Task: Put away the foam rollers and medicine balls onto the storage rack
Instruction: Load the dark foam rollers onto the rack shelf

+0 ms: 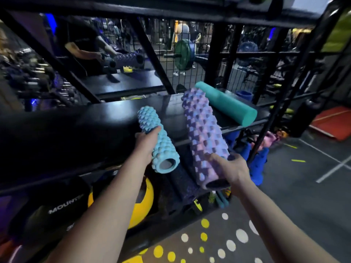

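Observation:
My left hand [147,142] grips a short light-blue knobbly foam roller [160,141] around its middle, its far end over the black rack shelf [106,118]. My right hand [230,168] holds the near end of a longer purple-and-blue knobbly foam roller [202,130], whose far end rests on the shelf. A smooth teal foam roller [226,103] lies on the shelf just right of it, touching or nearly so. On the lower shelf sit a yellow medicine ball [146,198] and a black medicine ball [57,211], partly hidden by my left arm.
Black rack beams [152,54] and wire mesh stand behind the shelf, with a mirror reflecting my arms. A dark speckled roller [182,183] lies on the lower shelf. Blue items [256,164] hang at the rack's right end. The dotted floor mat [209,240] is below.

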Available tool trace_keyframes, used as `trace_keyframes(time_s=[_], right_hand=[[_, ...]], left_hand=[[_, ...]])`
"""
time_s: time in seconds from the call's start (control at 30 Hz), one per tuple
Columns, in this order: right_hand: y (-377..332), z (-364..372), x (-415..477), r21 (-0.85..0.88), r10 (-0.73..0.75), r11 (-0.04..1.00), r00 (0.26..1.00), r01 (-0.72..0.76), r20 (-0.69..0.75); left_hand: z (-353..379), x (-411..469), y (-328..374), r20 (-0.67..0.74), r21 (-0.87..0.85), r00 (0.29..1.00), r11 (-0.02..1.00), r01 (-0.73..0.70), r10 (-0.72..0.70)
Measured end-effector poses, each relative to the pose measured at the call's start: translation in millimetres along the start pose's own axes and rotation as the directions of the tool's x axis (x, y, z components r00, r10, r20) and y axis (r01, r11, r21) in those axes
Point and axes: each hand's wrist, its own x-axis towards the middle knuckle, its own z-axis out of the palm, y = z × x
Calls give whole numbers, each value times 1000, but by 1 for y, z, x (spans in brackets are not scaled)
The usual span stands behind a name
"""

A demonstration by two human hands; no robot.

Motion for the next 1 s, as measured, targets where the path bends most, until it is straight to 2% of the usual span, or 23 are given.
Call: trace_keyframes(time_s=[0.1,0.33,0.5,0.6,0.67,0.73,0.83,0.9,1.0], right_hand=[[-25,9,27,126,56,990,997,-63,55],[-70,22,113,229,127,962,988,-145,91],[-88,14,180,168,-37,986,992,17,119],[-98,9,219,120,-104,989,984,87,144],[-104,10,244,79,-138,989,978,127,156],[-107,14,267,11,-161,987,975,161,151],[-108,16,300,-103,-194,972,967,213,166],[-114,19,317,-210,-202,947,959,243,199],[-113,30,340,-389,-174,889,964,242,203]], left_hand=[[16,20,4,-10,6,1000,1000,-2,2],[57,89,6,-5,8,998,998,-63,63],[103,122,10,-63,81,984,984,-159,165],[135,123,18,-153,251,951,941,-226,269],[152,128,18,-126,433,893,834,-343,433],[167,136,12,96,577,865,680,-452,493],[190,143,-7,406,740,870,458,-493,280],[203,150,-16,483,785,836,295,-545,260],[223,161,-26,520,813,809,133,-567,274]])
